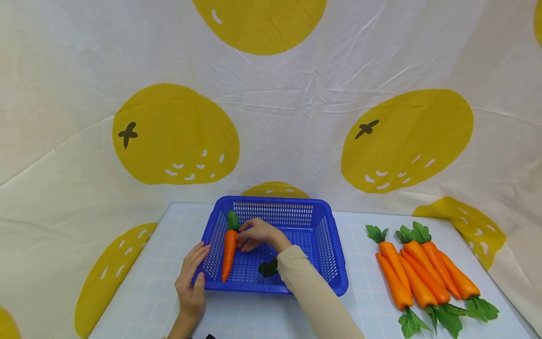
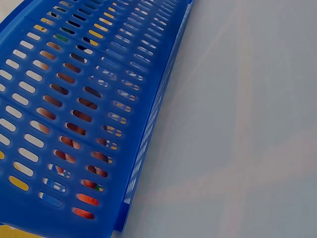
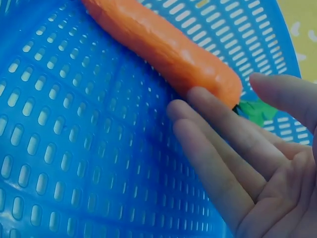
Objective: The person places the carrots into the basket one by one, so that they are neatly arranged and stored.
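In the head view, a blue plastic basket (image 1: 271,286) stands on the table with one orange carrot (image 1: 229,254) lying along its left side, green leaves toward the back. My right hand (image 1: 259,234) reaches into it from the right. The right wrist view shows the fingers extended and the thumb apart, fingertips right at the leafy end of the carrot (image 3: 163,47). My left hand (image 1: 191,278) rests against the basket's front left corner, fingers fairly straight at the left rim and thumb by the front. Only the slotted basket wall (image 2: 74,99) and table appear in the left wrist view.
Several orange carrots (image 1: 417,273) with green leaves lie in a group on the table (image 1: 360,301), right of the basket. A white cloth (image 1: 292,136) with yellow fruit prints hangs behind. A small dark object (image 1: 268,268) shows beside the right cuff, over the basket.
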{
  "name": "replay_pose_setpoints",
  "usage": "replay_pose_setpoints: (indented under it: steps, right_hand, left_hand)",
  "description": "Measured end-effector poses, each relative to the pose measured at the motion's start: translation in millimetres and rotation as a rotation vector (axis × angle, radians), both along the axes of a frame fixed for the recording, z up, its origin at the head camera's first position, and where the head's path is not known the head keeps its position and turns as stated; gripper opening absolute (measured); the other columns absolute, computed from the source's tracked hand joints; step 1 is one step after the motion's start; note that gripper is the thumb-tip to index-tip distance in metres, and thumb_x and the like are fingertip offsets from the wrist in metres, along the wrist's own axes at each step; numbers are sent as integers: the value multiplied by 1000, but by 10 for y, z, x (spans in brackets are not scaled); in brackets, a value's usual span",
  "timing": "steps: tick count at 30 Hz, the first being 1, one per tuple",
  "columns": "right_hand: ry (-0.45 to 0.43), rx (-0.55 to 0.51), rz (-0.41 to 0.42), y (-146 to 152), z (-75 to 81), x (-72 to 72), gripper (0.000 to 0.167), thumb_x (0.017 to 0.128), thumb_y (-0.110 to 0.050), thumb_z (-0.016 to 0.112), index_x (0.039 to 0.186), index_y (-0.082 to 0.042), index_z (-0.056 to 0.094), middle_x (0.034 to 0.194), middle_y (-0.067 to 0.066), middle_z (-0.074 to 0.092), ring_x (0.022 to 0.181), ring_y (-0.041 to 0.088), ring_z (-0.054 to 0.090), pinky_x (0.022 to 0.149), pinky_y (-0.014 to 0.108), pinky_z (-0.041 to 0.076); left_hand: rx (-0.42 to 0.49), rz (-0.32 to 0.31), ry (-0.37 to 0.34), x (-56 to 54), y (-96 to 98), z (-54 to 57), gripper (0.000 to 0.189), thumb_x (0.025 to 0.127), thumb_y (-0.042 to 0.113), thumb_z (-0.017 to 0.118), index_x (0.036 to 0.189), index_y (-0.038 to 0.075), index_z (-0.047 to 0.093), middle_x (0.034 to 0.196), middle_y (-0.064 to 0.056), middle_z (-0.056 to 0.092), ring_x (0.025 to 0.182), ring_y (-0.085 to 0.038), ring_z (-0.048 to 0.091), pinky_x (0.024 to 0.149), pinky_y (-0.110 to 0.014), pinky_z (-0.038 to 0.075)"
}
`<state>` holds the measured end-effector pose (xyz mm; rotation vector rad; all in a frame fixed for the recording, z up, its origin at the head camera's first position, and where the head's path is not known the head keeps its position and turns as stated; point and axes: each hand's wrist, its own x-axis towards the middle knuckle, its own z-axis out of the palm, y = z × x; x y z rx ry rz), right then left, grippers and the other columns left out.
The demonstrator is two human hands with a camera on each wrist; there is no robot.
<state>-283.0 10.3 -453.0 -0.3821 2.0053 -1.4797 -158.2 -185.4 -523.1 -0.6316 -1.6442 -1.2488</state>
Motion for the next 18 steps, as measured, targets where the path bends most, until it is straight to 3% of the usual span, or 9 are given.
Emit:
replay_pose_setpoints:
  steps: [8,18]
  right_hand:
    - [51,50,41,7,-3,-6,30,94,-12,61,119,4,61,101,25,71,90,41,71,78,47,59]
    - [91,71,34,7,-18,-10,28,97,-16,58,118,1,63,101,23,71,88,40,71,77,47,60]
  left_hand:
    - [-7,3,-1,-2,4,10,40,86,-3,40,116,-20,60,119,-33,62,126,-43,50,114,-36,34]
    - [-8,7,-14,3,-7,-10,41,85,-4,40,117,-19,60,120,-32,62,127,-42,50,115,-36,33]
